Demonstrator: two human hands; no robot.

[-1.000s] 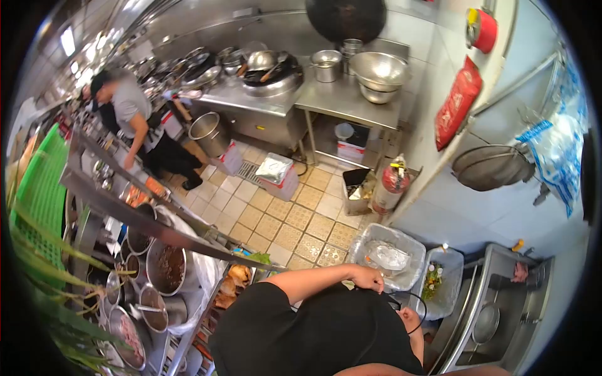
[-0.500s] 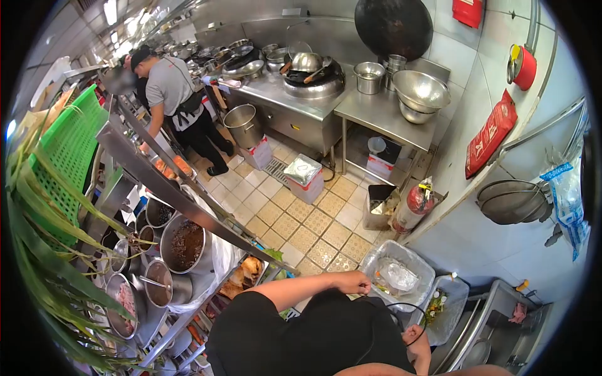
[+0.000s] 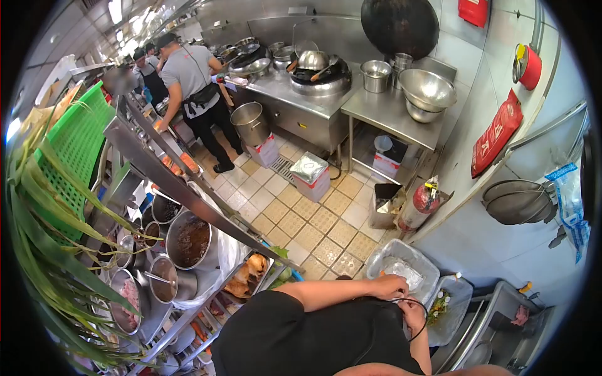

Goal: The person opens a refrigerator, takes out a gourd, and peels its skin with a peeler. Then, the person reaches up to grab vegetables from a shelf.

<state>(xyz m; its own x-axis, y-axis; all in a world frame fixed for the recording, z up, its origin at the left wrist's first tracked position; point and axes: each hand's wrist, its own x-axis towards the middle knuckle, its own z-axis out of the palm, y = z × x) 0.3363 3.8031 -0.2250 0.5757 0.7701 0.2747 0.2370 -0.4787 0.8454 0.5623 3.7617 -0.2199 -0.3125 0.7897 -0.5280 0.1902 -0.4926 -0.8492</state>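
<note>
My left hand (image 3: 390,286) is closed near the front of my black shirt, its fingers pinched at a thin black cable (image 3: 426,317). Right beside it, my right hand (image 3: 412,313) has its fingers closed on the same cable, which loops out to the right and back past my wrist. Exactly how the fingertips meet the cable is too small to tell. Just beyond my hands stands a clear plastic bin (image 3: 424,264) with crumpled foil in it. A second clear bin (image 3: 461,301) with green scraps is to the right.
Steel pots (image 3: 192,241) of sauce and a green basket (image 3: 75,153) line the left shelf. A wok stove (image 3: 320,88) is ahead. A fire extinguisher (image 3: 423,203) stands by the right wall. A co-worker in a grey shirt (image 3: 188,72) stands at the far left.
My left hand has moved right and now meets my right hand, which has risen slightly. The co-worker has straightened up and reaches toward the stove; other people appear behind.
</note>
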